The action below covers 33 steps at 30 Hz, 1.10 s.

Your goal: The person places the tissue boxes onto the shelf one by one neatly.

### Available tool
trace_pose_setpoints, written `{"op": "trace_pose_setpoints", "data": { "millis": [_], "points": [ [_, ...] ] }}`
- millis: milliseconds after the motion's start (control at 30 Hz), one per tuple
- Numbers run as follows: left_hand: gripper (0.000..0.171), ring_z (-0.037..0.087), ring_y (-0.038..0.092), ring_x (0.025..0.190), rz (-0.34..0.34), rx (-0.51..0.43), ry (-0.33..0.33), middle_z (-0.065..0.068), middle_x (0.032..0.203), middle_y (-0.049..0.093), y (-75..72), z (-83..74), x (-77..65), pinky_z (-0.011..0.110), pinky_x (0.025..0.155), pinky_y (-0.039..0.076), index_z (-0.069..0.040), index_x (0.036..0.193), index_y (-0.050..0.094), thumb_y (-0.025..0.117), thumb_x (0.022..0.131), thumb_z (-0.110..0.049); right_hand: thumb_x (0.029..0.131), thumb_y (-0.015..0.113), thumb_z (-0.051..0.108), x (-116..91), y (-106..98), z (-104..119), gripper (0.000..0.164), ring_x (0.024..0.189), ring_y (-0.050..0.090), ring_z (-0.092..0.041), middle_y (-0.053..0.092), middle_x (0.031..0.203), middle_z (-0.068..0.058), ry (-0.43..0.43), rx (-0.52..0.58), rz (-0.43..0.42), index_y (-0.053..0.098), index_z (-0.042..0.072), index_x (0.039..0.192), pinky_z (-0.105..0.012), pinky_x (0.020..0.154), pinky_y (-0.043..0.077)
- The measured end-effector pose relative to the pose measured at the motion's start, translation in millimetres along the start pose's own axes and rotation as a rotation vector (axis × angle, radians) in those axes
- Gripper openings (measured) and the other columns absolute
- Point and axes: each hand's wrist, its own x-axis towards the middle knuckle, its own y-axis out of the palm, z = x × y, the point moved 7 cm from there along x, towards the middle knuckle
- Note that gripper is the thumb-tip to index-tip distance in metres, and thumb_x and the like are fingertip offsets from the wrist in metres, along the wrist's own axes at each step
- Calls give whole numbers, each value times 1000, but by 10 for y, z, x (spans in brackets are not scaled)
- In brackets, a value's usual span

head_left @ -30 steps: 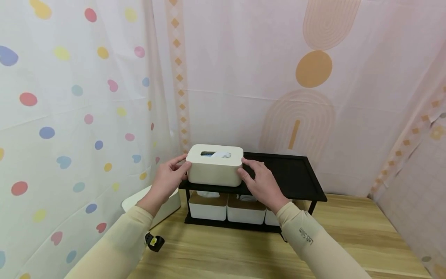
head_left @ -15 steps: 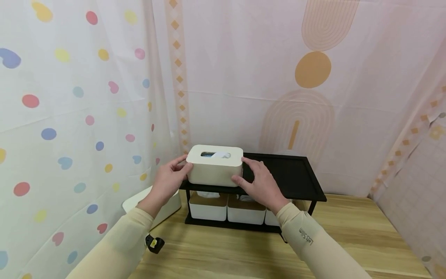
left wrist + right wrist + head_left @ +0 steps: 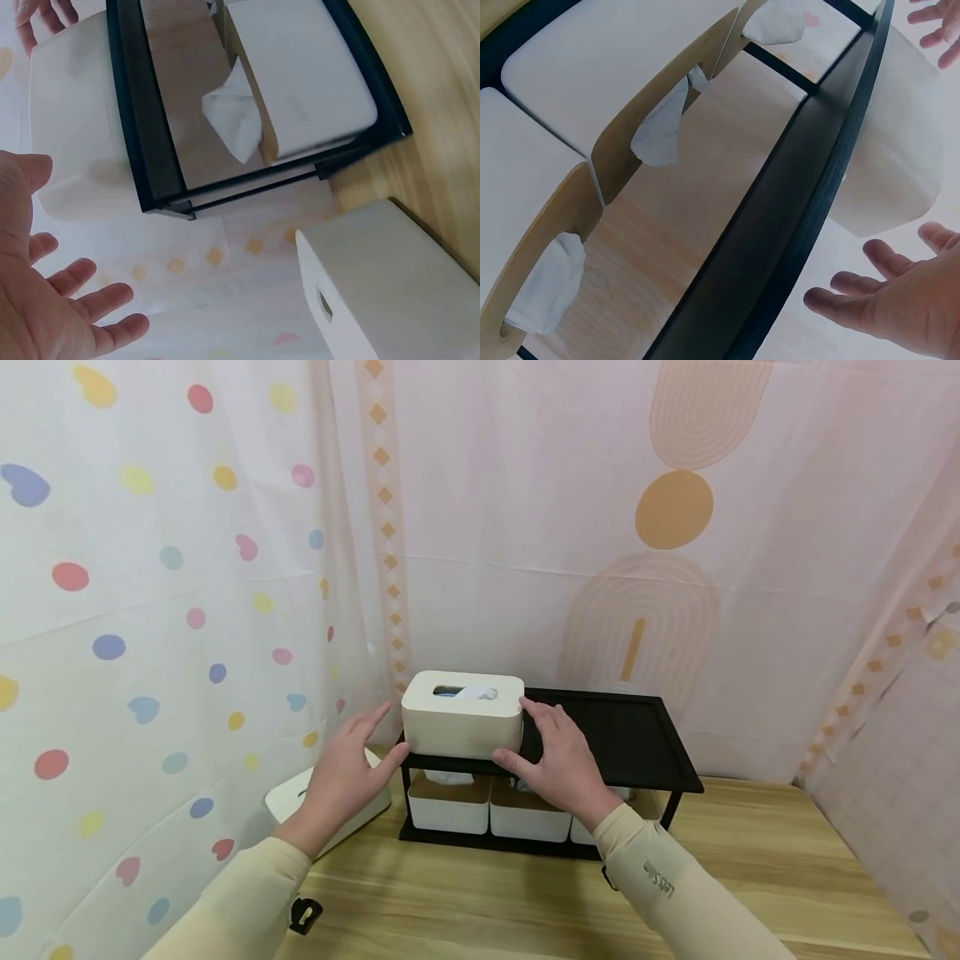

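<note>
A cream tissue box [image 3: 461,732] with an oval slot and white tissue showing stands on the left end of a black two-tier rack's top [image 3: 611,739]. My left hand [image 3: 343,781] is spread just off the box's left side, fingers extended, holding nothing; the left wrist view also has this hand [image 3: 45,262] with a gap to the box. At the box's right end, my right hand [image 3: 558,762] has its fingertips close to the corner and its thumb before the front face. In the right wrist view its fingers [image 3: 840,304] are loosely extended beside the box [image 3: 892,142].
Several white tissue boxes [image 3: 448,816] with wooden lids and protruding tissues fill the rack's lower tier. Another cream box [image 3: 283,795] leans tilted on the wooden table [image 3: 757,860] at left. A small black object [image 3: 305,914] is by the left forearm. Patterned curtains [image 3: 480,510] enclose the table.
My left hand has let go of the tissue box and drawn back left and down. My right hand's thumb has moved away from the box's right edge across its front. The box stays put.
</note>
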Motion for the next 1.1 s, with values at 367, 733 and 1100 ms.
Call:
{"op": "trace_pose_setpoints", "data": {
  "millis": [367, 733, 1100],
  "points": [
    [69, 45, 66, 124, -9, 100, 45, 25, 149, 60, -6, 118, -158, 63, 102, 54, -8, 158, 50, 74, 101, -37, 92, 82, 51, -64, -4, 58, 91, 153, 42, -51, 53, 158, -19, -18, -17, 4, 43, 12, 163, -64, 126, 35],
    [79, 57, 56, 133, 155, 293, -22, 32, 149, 57, 180, 621, -205, 73, 106, 46, 0, 157, 47, 76, 98, -44, 90, 82, 54, -253, 43, 162, 92, 154, 39, -53, 50, 161, -22, -43, -53, 0, 43, 14, 164, -69, 123, 35],
    [94, 63, 52, 130, 273, 343, -109, 41, 148, 52, 267, 1161, -247, 78, 98, 45, 7, 154, 46, 78, 92, -55, 90, 79, 60, -667, 307, 444, 89, 153, 45, -44, 55, 157, -16, -238, -151, 55, 47, 17, 161, -64, 123, 39]
  ]
}}
